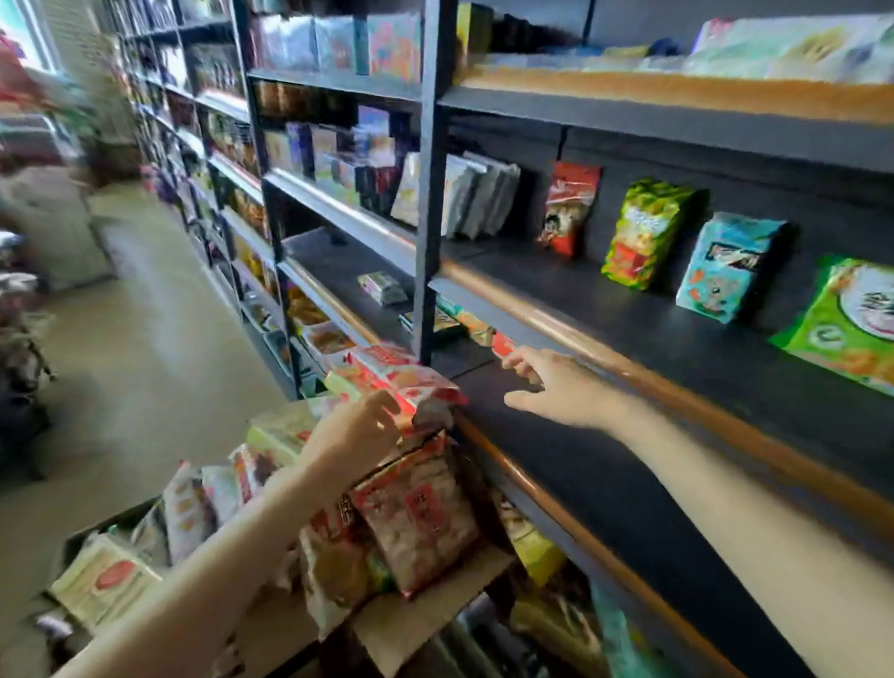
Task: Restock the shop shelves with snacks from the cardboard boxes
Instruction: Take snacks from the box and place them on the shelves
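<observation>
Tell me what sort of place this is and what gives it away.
Most likely a small shop's snack aisle. Long dark shelving carries upright snack packets, a cardboard box of packets stands below, and the left hand grips a red packet while the right hand reaches to the shelf.

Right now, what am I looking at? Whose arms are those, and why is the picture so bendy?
Those are a person's own two arms. The camera sits on their head and looks forward and down, so you see what they see. Its wide lens bends the edges.

They are filling shop shelves with snacks. The left hand grips a red snack bag lifted from a cardboard box full of packets. The right hand reaches with straight fingers under the middle shelf, towards packets lying on the lower shelf; whether it touches them is too blurred to tell.

On the middle shelf stand a red bag, a green bag and a blue bag, spaced apart.
</observation>
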Motion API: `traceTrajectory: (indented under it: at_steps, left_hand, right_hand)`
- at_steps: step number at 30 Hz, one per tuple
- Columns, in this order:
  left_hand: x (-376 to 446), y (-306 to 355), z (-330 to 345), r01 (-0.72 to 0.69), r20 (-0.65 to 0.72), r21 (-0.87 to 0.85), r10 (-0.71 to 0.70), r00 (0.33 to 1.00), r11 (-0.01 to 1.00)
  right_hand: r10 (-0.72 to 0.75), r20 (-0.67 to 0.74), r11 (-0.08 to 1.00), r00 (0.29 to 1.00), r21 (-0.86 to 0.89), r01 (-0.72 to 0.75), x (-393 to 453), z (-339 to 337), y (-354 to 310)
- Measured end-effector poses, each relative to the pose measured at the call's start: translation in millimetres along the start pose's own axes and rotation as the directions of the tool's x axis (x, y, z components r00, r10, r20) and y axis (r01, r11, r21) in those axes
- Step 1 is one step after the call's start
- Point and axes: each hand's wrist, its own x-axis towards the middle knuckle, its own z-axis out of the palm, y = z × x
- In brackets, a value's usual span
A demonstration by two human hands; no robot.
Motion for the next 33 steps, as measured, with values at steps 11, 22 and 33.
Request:
traceTrajectory:
  at_steps: [11,22,33]
  left_hand:
    - [116.5,-107.4,2.8,0.128,0.068,0.08,-0.134,0.989,0.989]
    - [190.5,-138.6,15.4,0.096,-0.095,0.024,-0.093,0.991,0.995]
    - [243.9,-59.1,-104.4,-0.041,-0.157,-0.802,-0.144,0.977,0.596]
  right_hand:
    - [0.195,0.223,0.966,0.955,0.123,-0.226,233.4,119.8,14.9]
    - [0.117,0.068,0.967,0.991,-0.235,-0.098,265.6,137.2,-0.9]
    - [-0.537,-0.354,0.634,0.766,-0.768,0.09,173.0,-36.6,-70.4]
